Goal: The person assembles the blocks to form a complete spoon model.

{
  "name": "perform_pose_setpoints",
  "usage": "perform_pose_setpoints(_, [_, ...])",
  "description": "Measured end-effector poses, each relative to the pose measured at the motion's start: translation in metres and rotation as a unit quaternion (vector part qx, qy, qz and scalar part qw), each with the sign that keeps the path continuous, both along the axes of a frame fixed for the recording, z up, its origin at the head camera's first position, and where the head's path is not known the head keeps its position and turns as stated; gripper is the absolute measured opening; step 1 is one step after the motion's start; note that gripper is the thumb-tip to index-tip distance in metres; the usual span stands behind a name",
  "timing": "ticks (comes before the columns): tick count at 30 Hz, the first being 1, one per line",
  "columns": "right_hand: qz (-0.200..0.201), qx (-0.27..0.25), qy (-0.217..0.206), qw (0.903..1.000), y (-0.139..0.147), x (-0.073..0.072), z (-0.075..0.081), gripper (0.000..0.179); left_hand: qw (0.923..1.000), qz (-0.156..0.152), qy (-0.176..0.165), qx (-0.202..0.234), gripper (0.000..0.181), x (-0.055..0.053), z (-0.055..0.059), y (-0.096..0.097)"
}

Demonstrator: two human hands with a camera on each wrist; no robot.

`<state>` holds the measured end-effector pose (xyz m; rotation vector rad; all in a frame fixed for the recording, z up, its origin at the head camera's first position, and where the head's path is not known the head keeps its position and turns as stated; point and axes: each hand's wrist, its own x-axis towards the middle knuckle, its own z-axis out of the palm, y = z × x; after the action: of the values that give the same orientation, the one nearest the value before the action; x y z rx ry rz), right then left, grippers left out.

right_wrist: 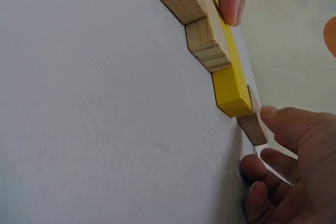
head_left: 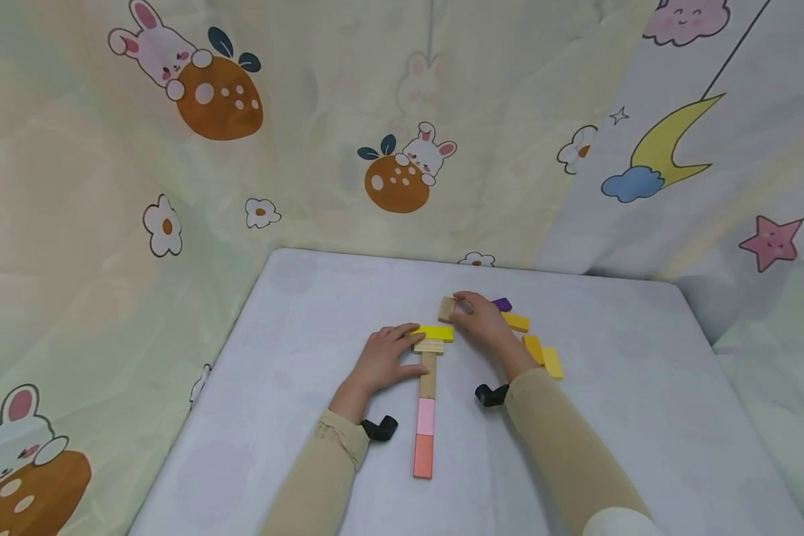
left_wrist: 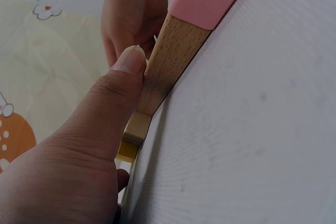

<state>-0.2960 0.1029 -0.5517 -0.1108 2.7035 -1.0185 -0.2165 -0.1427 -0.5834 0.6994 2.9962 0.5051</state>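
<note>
My left hand (head_left: 385, 359) lies beside a line of blocks, fingertips at the left end of a yellow block (head_left: 437, 333) and thumb touching a tan wooden block (head_left: 428, 380). Between those two sits a pale wooden block (head_left: 429, 347) set crosswise. A pink block (head_left: 425, 415) and a coral block (head_left: 423, 455) continue the line toward me. Beyond the yellow block, my right hand (head_left: 484, 321) holds another wooden block (head_left: 447, 309) by its right side, thumb and fingertips at its edges. In the right wrist view this wooden block (right_wrist: 253, 129) shows behind the yellow one.
Right of my right hand lie a purple block (head_left: 502, 304) and several orange-yellow blocks (head_left: 533, 348). The white tabletop (head_left: 241, 461) has its far edge against a printed cloth backdrop (head_left: 321, 97). Black wrist cameras (head_left: 380, 428) stick out at both sleeves.
</note>
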Motion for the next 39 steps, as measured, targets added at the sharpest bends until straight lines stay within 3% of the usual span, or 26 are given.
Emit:
perform_pose_setpoints(7, [0.027, 0.023, -0.012, 0.9993, -0.004, -0.006, 0.001, 0.064, 0.9999, -0.007, 0.008, 0.003, 0.08, -0.001, -0.001, -0.001])
perform_pose_setpoints(19, [0.057, 0.018, 0.022, 0.998, -0.017, -0.008, 0.004, 0.065, 0.9992, -0.016, 0.033, 0.018, 0.076, -0.001, -0.001, -0.002])
perform_pose_setpoints(30, [0.093, -0.001, 0.02, 0.9955, -0.049, -0.013, 0.01, 0.059, 0.9992, -0.012, 0.028, 0.024, 0.076, -0.004, -0.005, -0.002])
perform_pose_setpoints(39, [0.122, 0.014, 0.012, 0.9924, -0.063, -0.01, 0.01, 0.055, 0.9993, -0.012, 0.028, 0.022, 0.076, -0.003, -0.005, -0.004])
